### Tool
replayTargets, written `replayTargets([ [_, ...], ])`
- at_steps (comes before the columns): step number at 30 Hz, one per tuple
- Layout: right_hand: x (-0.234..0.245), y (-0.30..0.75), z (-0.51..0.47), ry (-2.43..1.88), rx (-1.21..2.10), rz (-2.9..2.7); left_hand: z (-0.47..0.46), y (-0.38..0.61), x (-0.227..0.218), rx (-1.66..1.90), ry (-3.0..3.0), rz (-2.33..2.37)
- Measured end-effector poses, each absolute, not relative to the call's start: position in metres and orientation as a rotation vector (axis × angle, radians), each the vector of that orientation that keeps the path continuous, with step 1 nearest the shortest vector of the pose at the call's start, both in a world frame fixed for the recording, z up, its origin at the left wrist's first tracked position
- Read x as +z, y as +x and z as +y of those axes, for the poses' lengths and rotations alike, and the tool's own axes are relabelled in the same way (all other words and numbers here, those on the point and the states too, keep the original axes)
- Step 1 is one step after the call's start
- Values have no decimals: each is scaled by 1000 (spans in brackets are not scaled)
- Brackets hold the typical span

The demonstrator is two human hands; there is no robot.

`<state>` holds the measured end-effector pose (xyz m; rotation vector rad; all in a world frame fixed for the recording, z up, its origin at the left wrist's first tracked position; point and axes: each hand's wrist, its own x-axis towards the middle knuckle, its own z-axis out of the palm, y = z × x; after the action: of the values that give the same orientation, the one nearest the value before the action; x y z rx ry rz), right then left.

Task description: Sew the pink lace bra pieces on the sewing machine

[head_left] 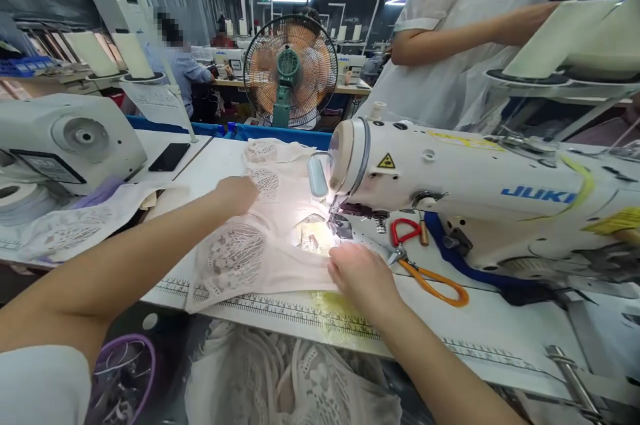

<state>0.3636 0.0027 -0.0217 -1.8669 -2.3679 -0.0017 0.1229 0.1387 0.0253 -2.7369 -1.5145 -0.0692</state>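
Observation:
A pale pink lace garment piece (250, 245) lies spread on the white sewing table (480, 325), its right edge under the lit needle area (333, 221) of a white JUKI sewing machine (475, 191). My left hand (237, 193) rests closed on the fabric's upper left part. My right hand (360, 275) presses fingers down on the fabric's right edge, just in front of the presser foot.
Orange-handled scissors (433, 281) and red snips (405, 231) lie right of the needle. A black phone (169, 157) lies at the table's left, beside another machine (60, 141). More lace fabric (295, 378) hangs below the table edge. A fan (290, 71) and a person in white (460, 31) stand behind.

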Motion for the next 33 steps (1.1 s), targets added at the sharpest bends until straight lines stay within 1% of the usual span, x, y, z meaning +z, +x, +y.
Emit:
replayTargets([
  [2, -31, 353, 4, -1900, -147, -2310, 133, 152, 15, 33, -2790, -1517],
  [4, -39, 344, -2, -1887, -217, -2316, 127, 183, 5, 68, -2889, -1470],
  [9, -61, 326, -22, -1749, -285, -2412, 132, 232, -23, -57, -2969, -1498],
  [12, -68, 321, -19, -1577, -253, -2439, 148, 239, -35, -143, -2923, -1599],
  [15, -67, 328, -2, -1489, -158, -2494, 157, 236, -31, -162, -2935, -1604],
  [18, -61, 343, 17, -1380, -78, -2575, 149, 223, -14, -142, -3020, -1456],
  [20, -59, 353, 26, -1306, -39, -2606, 135, 209, -9, -78, -3156, -1230],
  [22, -60, 361, 30, -1251, -14, -2617, 122, 195, -14, -83, -3292, -903],
  [24, -63, 365, 28, -1220, 6, -2613, 112, 184, -28, -199, -3312, -670],
  [27, -73, 372, 18, -1219, -16, -2569, 106, 180, -50, -332, -3208, -620],
  [30, -84, 381, 2, -1238, -155, -2503, 107, 184, -57, -280, -3165, -615],
  [33, -92, 389, -12, -1269, -280, -2443, 109, 190, -53, -222, -3147, -635],
])
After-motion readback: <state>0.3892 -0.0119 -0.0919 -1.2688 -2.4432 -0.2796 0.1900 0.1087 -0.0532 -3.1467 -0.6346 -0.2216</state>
